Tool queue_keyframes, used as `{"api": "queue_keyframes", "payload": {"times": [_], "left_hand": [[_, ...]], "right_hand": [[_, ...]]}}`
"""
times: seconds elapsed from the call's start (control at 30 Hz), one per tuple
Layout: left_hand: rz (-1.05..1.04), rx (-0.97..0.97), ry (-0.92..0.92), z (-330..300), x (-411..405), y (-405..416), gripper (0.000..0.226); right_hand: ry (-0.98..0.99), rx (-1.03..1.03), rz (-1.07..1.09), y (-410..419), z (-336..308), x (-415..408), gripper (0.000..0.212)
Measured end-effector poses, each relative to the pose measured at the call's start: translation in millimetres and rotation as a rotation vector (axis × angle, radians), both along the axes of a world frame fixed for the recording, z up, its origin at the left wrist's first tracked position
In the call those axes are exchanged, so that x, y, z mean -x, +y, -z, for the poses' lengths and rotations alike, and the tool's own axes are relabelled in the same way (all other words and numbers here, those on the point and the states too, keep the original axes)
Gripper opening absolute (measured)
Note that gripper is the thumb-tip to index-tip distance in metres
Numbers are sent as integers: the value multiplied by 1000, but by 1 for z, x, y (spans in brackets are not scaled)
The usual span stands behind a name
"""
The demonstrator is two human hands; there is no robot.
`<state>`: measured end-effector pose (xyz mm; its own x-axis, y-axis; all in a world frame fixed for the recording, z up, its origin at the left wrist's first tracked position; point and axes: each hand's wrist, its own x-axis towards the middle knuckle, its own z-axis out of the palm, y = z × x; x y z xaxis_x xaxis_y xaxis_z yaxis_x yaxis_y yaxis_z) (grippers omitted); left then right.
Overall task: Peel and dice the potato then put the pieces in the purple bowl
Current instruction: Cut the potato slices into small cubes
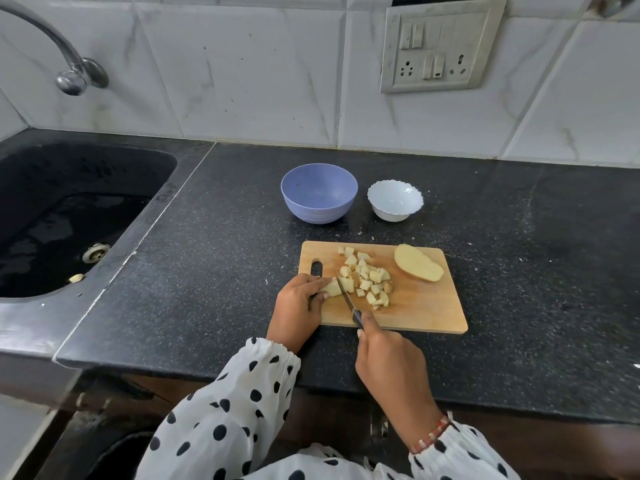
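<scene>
A wooden cutting board (426,306) lies on the black counter. My left hand (298,306) pinches a peeled potato piece (331,289) at the board's left side. My right hand (388,362) grips a knife (348,297) whose blade is set against that piece. A heap of several diced potato cubes (369,278) sits at mid-board. A peeled potato half (418,267) lies cut side up at the board's far right corner. The purple bowl (319,192) stands behind the board with nothing in it.
A white scalloped bowl (395,200) stands right of the purple one. A dark sink (69,216) with a tap (69,74) takes up the left side. The counter's front edge runs just under my wrists. A switch panel (440,46) is on the tiled wall.
</scene>
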<state>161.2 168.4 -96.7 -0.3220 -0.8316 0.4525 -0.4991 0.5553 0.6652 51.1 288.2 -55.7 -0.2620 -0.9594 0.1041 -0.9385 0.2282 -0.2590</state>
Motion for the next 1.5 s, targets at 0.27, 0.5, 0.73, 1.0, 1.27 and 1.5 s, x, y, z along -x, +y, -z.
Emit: {"api": "queue_keyframes", "payload": {"times": [0.27,0.5,0.73,1.0,1.27,1.5], "left_hand": [[-7,-7,-7,-2,0,1,25],[-2,-16,20,-5,1,2,24],[-22,-23,37,-5,1,0,21],[-18,-13,39,-4,3,-1,19],[-16,1,34,-3,5,-3,18],[-12,2,44,-2,4,-5,19]], "right_hand": [[-31,26,-10,-12,-4,11,44],[-216,161,9,-4,-8,2,43],[-139,122,-23,-9,-9,2,45],[-123,122,-54,-8,-9,3,46],[-126,64,-40,-19,-7,2,44],[-35,-29,-30,-17,-4,-3,45]]}}
